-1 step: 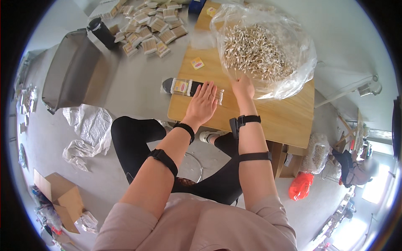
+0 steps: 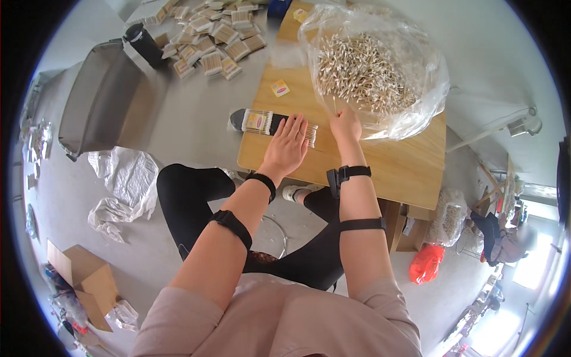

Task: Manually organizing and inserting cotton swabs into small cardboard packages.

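Note:
My left hand (image 2: 288,143) lies flat with its fingers stretched out, over a black flat strip with a rounded end (image 2: 237,119) on the wooden board (image 2: 333,160). A row of cotton swabs (image 2: 312,135) sticks out past its fingers, partly hidden beneath them. Left of those fingers, a small pack of cotton swabs (image 2: 258,121) with a yellow label rests on the strip. My right hand (image 2: 346,126) is closed in a pinch at the near edge of a large clear plastic bag (image 2: 431,83) full of loose swabs (image 2: 364,71). One cotton swab (image 2: 334,103) pokes up from its fingertips.
Packed swab bundles (image 2: 214,44) are heaped on the grey table at the far left, beside a black tumbler (image 2: 143,44) and a grey bin (image 2: 89,98). A yellow card (image 2: 279,88) lies on the board. A cardboard box (image 2: 86,279) and a red bag (image 2: 426,263) are on the floor.

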`<state>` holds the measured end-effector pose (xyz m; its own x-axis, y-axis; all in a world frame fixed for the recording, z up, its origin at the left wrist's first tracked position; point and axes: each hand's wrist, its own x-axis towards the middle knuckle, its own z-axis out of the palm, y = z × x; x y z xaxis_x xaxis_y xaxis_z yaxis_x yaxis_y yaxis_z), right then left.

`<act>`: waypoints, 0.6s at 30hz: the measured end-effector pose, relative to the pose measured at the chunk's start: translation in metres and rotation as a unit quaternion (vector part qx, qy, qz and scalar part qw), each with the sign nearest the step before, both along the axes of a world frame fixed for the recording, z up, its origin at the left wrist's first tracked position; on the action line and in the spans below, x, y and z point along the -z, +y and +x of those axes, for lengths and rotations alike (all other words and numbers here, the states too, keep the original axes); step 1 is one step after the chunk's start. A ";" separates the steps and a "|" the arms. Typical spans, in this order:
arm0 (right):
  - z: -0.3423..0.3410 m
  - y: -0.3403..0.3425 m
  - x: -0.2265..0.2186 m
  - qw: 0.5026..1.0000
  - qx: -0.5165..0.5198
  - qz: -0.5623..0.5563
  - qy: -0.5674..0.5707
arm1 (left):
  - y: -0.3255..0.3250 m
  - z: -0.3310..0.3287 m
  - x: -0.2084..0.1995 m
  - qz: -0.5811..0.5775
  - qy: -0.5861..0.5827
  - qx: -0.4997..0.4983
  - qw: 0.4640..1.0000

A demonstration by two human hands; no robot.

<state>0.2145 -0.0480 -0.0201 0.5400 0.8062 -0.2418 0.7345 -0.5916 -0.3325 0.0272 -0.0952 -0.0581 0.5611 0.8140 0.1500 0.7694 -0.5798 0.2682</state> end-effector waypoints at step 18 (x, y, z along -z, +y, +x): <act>-0.016 -0.030 0.020 0.934 -0.286 0.207 0.056 | -0.001 -0.001 -0.002 0.008 0.004 -0.006 1.000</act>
<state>0.1980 -0.0781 -0.0399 -0.0170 0.9920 0.1252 0.8383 0.0823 -0.5389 0.0264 -0.0961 -0.0565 0.5529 0.8180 0.1588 0.7782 -0.5750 0.2524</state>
